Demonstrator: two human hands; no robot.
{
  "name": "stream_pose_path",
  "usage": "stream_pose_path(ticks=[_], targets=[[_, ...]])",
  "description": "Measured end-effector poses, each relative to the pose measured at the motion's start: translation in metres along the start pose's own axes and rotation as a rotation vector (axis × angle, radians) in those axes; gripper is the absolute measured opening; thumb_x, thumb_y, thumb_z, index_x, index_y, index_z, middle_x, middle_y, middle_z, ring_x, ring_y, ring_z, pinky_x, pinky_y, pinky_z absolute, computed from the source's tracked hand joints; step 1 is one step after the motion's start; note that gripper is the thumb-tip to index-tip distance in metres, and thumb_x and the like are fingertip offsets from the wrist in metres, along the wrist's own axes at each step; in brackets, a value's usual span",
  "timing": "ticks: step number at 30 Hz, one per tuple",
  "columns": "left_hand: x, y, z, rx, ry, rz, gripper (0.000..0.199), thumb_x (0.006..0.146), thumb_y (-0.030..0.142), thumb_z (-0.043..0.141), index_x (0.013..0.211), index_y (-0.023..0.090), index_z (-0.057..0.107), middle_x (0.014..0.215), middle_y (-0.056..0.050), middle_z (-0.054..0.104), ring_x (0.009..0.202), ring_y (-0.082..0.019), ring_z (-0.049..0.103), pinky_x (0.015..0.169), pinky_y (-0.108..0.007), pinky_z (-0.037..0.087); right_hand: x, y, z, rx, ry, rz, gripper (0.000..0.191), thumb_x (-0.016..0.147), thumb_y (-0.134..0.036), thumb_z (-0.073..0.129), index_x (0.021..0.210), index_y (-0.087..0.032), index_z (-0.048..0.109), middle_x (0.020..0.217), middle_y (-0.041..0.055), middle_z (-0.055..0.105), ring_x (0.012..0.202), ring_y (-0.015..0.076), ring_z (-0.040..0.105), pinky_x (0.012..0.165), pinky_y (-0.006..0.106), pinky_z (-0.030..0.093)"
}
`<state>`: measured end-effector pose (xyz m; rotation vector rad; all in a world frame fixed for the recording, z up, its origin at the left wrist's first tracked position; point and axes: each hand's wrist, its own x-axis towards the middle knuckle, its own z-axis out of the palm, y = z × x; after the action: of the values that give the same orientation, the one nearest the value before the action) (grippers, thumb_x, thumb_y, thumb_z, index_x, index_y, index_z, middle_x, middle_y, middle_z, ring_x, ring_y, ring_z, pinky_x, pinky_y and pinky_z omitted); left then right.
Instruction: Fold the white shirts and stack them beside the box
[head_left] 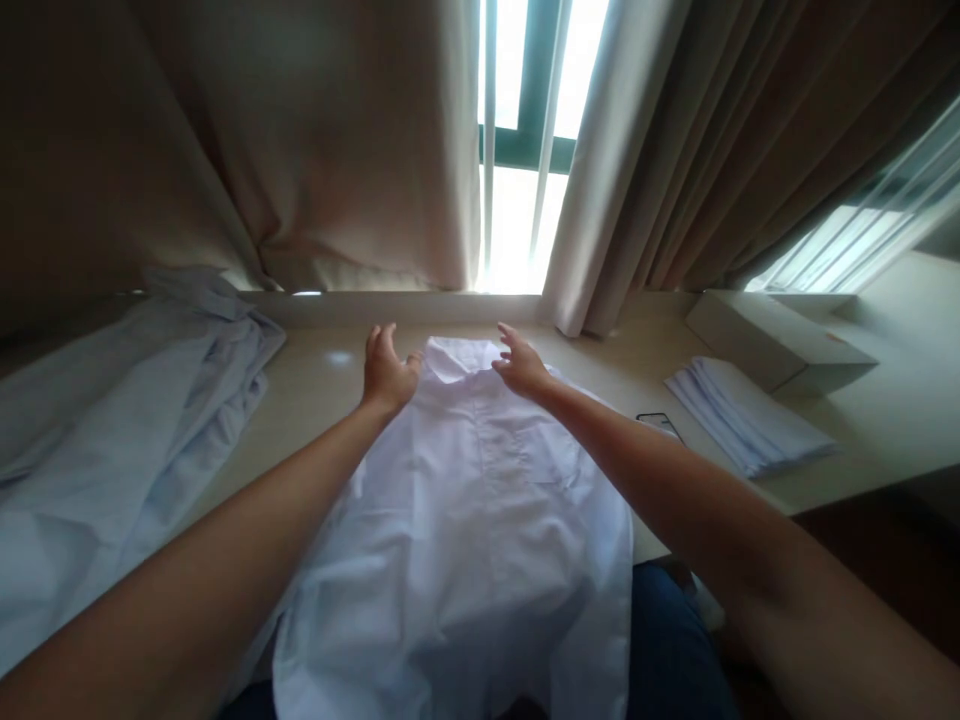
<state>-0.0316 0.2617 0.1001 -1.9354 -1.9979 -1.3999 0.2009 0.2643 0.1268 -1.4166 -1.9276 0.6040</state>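
Note:
A white button-up shirt (pixel 480 500) lies front side up on the pale desk, its collar toward the window and its hem hanging over the near edge onto my lap. My left hand (pixel 388 368) is at the left side of the collar (pixel 461 358), thumb and fingers apart. On the other side, my right hand (pixel 520 362) hovers by the collar's right end, fingers spread. Neither hand grips the cloth; whether the fingertips touch it I cannot tell. Part of the shirt's right shoulder is hidden behind my right forearm.
Several white garments are heaped on the left (pixel 135 380). To the right are a stack of folded white cloth (pixel 742 415), a pale box (pixel 780 340) and a phone (pixel 660 424), partly covered by my forearm. Curtains (pixel 360 150) and a window (pixel 525 220) stand behind the desk (pixel 315 390).

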Motion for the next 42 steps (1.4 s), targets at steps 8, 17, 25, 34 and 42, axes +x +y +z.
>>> stream_pose_path(ticks=[8, 17, 25, 34, 42], targets=[[-0.152, 0.000, -0.083, 0.142, -0.766, 0.342, 0.031, 0.083, 0.039, 0.053, 0.107, 0.023, 0.062, 0.113, -0.009, 0.063, 0.110, -0.025, 0.056, 0.100, -0.039, 0.040, -0.185, 0.043, -0.046, -0.338, 0.007, -0.071, 0.035, 0.088, -0.023, 0.048, 0.123, -0.018, 0.053, 0.120, 0.0096, 0.060, 0.096, 0.0187, 0.061, 0.090, 0.033, 0.045], [-0.193, -0.069, -0.128, 0.413, -0.802, 0.069, 0.070, 0.079, 0.053, 0.051, 0.137, 0.014, 0.043, 0.148, -0.016, 0.038, 0.134, -0.029, 0.038, 0.110, -0.040, 0.030, -0.315, 0.083, -0.050, -0.473, 0.099, 0.290, 0.034, 0.086, -0.043, 0.051, 0.106, -0.017, 0.058, 0.101, 0.0117, 0.064, 0.092, 0.0250, 0.061, 0.077, 0.034, 0.045], [-0.183, -0.101, -0.120, 0.451, -0.897, 0.037, 0.078, 0.083, 0.048, 0.041, 0.149, 0.011, 0.023, 0.157, -0.014, 0.014, 0.144, -0.026, 0.014, 0.115, -0.039, 0.016, -0.274, 0.089, -0.086, -0.548, 0.074, 0.295, 0.022, 0.081, -0.015, 0.046, 0.090, -0.016, 0.065, 0.092, 0.0106, 0.069, 0.088, 0.0213, 0.062, 0.078, 0.029, 0.041], [-0.203, -0.089, -0.112, 0.535, -0.652, 0.109, 0.065, 0.090, 0.046, 0.031, 0.147, 0.015, 0.029, 0.156, -0.009, 0.022, 0.145, -0.024, 0.014, 0.117, -0.044, 0.008, -0.299, 0.076, -0.087, -0.700, 0.103, 0.173, 0.041, 0.084, -0.021, 0.052, 0.125, -0.013, 0.052, 0.110, 0.0150, 0.060, 0.101, 0.0262, 0.057, 0.087, 0.035, 0.042], [-0.248, 0.003, -0.131, 0.408, -0.309, 0.015, 0.053, 0.090, 0.043, 0.036, 0.133, 0.013, 0.043, 0.142, -0.016, 0.042, 0.137, -0.029, 0.030, 0.112, -0.045, 0.023, -0.373, 0.045, -0.054, -0.718, 0.202, 0.156, 0.050, 0.087, -0.044, 0.053, 0.128, -0.017, 0.048, 0.110, 0.0182, 0.055, 0.100, 0.0344, 0.052, 0.087, 0.047, 0.042]])
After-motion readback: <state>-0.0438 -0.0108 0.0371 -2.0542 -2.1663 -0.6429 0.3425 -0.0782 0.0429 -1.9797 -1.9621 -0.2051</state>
